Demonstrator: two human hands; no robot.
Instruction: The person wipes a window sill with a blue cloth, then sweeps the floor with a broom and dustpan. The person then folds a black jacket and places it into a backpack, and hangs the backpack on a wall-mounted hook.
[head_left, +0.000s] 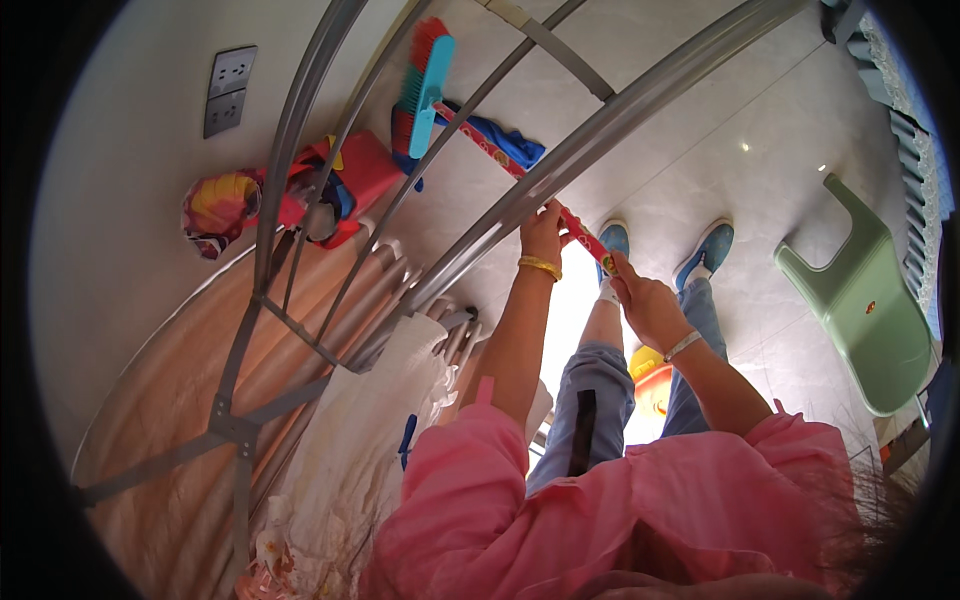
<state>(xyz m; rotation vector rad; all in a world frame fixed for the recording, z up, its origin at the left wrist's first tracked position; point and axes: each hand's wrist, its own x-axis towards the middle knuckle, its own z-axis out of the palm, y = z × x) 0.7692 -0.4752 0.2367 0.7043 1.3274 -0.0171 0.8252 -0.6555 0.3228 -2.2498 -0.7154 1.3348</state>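
Note:
My left hand (544, 231) and my right hand (651, 301) both grip the red patterned handle of a broom (491, 150), the right one near its end. The handle slants up and left, passing beneath a grey metal tube of a rack. At its far end the turquoise broom head (433, 97) has red and green bristles, which face the wall. A dark blue cloth (517, 146) lies on the floor beside the handle, and part of it shows around the broom head.
A grey metal tube rack (480, 232) crosses the left side, with a white garment (337, 420) and a brown curtain (187, 450) below. Red bags (371, 169) stand by the wall under a socket panel (231, 90). At right is a green plastic chair (862, 300).

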